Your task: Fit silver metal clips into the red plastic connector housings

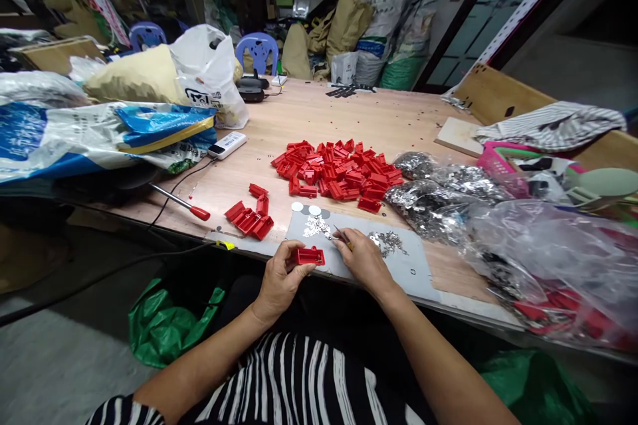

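My left hand [282,279] pinches a small red plastic casing [310,256] at the table's front edge, its open hollow side showing small metal bits inside. In my right hand [363,259] is a thin pointed tool [343,236], perhaps tweezers; its exact kind is hard to make out. The tool's tip is near a pile of small shiny metal pieces [318,227] on a grey mat [349,224]. To the right of this hand lies a second pile of small metal parts [389,243]. A few red casings [249,219] sit apart to the left.
A large heap of red casings [343,172] lies beyond the mat. Clear bags of metal parts [428,196] crowd the right side. A red-handled screwdriver [199,213], a white device [228,145] with a cable and large plastic sacks [164,126] occupy the left.
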Available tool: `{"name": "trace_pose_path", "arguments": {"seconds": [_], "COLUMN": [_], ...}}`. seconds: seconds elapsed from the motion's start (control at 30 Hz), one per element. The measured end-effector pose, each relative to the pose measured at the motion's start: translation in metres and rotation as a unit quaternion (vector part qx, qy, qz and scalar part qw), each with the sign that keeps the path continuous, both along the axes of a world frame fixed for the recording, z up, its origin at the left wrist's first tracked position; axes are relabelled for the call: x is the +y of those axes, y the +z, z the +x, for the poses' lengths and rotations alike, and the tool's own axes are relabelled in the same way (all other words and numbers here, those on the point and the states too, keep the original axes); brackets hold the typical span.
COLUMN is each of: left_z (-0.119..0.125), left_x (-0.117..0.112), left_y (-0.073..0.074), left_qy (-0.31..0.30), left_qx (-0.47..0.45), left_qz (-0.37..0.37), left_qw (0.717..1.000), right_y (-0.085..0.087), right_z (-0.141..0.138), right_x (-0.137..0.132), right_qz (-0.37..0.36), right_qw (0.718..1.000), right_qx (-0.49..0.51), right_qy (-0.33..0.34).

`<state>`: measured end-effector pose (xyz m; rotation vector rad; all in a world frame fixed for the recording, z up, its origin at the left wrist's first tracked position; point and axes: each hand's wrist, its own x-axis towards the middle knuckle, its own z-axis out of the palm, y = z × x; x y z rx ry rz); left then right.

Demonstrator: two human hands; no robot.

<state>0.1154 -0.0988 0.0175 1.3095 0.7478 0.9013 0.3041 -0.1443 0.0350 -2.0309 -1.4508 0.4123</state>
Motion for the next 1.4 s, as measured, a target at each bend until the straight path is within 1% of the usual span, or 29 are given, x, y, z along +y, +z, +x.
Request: {"name": "trace_pose_path", "arguments": {"seconds": [0.03, 0.1, 0.23, 0.3, 0.4, 0.5, 0.57, 0.63, 0.7, 0.77, 0.93, 1.07, 1.23, 1.4], "left_z": [-0.001, -0.002, -0.004, -0.003, -0.001, 0.000, 0.001, 0.001, 0.002, 0.002, 0.003, 0.002, 0.002, 0.002], "left_x": [0.001, 0.003, 0.007, 0.009, 0.011, 0.012, 0.012, 0.012, 0.012, 0.011, 0.010, 0.010, 0.008, 0.006], "left_y": [0.000, 0.002, 0.003, 0.001, -0.002, -0.002, 0.000, 0.003, 0.005, 0.006, 0.007, 0.007, 0.010, 0.013], "left_qy": [-0.002, -0.011, -0.023, -0.021, -0.018, -0.033, -0.048, -0.060, -0.065, -0.068, -0.076, -0.074, -0.094, -0.117], "left_qx": [0.005, 0.020, 0.032, 0.024, -0.006, -0.035, -0.051, -0.065, -0.076, -0.088, -0.120, -0.121, -0.133, -0.145], "left_qz": [0.005, 0.025, 0.061, 0.058, 0.001, -0.049, -0.073, -0.102, -0.127, -0.142, -0.161, -0.176, -0.204, -0.228], "left_qw": [1.000, 0.999, 0.997, 0.998, 1.000, 0.998, 0.995, 0.991, 0.987, 0.984, 0.977, 0.974, 0.965, 0.956], "right_y": [-0.002, -0.004, -0.006, -0.007, -0.006, 0.001, 0.009, 0.018, 0.024, 0.027, 0.024, 0.024, 0.026, 0.022], "right_z": [0.001, 0.000, -0.003, -0.002, -0.002, -0.005, -0.009, -0.014, -0.019, -0.022, -0.025, -0.024, -0.024, -0.022], "right_x": [0.004, 0.010, 0.016, 0.016, 0.011, 0.003, -0.003, -0.009, -0.014, -0.017, -0.020, -0.023, -0.028, -0.030], "right_qz": [-0.007, -0.023, -0.041, -0.041, -0.024, 0.009, 0.024, 0.029, 0.034, 0.042, 0.085, 0.109, 0.091, 0.065], "right_qw": [0.999, 0.995, 0.988, 0.987, 0.992, 0.999, 0.999, 0.995, 0.991, 0.988, 0.981, 0.969, 0.962, 0.962], "right_qx": [-0.045, -0.097, -0.151, -0.156, -0.122, -0.041, 0.015, 0.050, 0.061, 0.052, 0.012, 0.035, 0.081, 0.130], "right_qy": [-0.001, 0.000, 0.002, -0.002, -0.009, 0.010, 0.040, 0.079, 0.113, 0.136, 0.173, 0.219, 0.244, 0.229]}}
